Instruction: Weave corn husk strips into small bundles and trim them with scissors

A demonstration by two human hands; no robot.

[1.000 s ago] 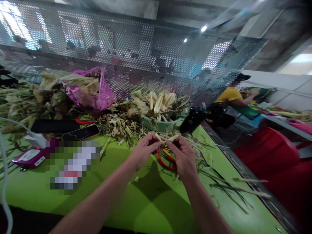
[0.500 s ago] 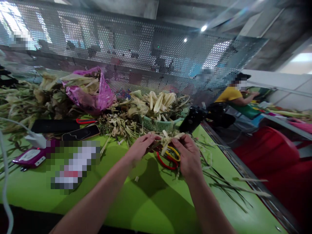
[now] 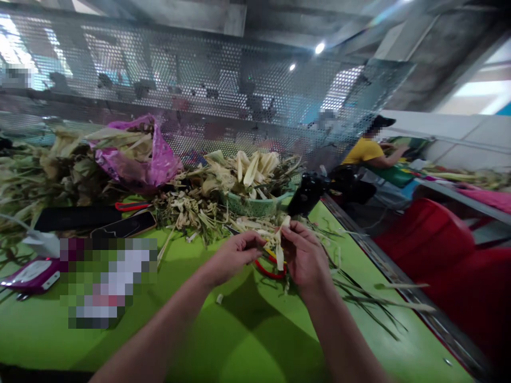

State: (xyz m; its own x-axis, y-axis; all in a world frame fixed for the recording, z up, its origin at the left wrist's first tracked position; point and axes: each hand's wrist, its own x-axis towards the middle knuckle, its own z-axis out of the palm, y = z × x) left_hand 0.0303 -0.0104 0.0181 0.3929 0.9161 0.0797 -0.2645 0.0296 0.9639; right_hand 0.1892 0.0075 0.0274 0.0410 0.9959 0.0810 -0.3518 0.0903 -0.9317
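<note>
A pale corn husk piece (image 3: 280,249), folded or knotted with short ends sticking out, is held up over the green table. My right hand (image 3: 307,252) pinches it between thumb and fingers from the right. My left hand (image 3: 241,252) has its fingers closed at the husk's left side, thumb and fingertips together on its edge. Below and behind the husk lie scissors with red and yellow handles (image 3: 271,271), partly hidden by it and by my hands. A small pale scrap (image 3: 219,299) rests on the table in front of my left hand.
Behind my hands stands a green basket (image 3: 255,206) full of dried husks. A dark bottle (image 3: 307,192) is beside it. To the left are a pink plastic bag (image 3: 159,165), a phone (image 3: 123,225), a red cutter (image 3: 133,205) and a purple power strip (image 3: 34,274). Beyond the table edge sits a person (image 3: 365,151).
The husk piece has turned more upright in my right hand, one end now pointing up. My left hand has shifted slightly lower. The whole view has moved a little.
</note>
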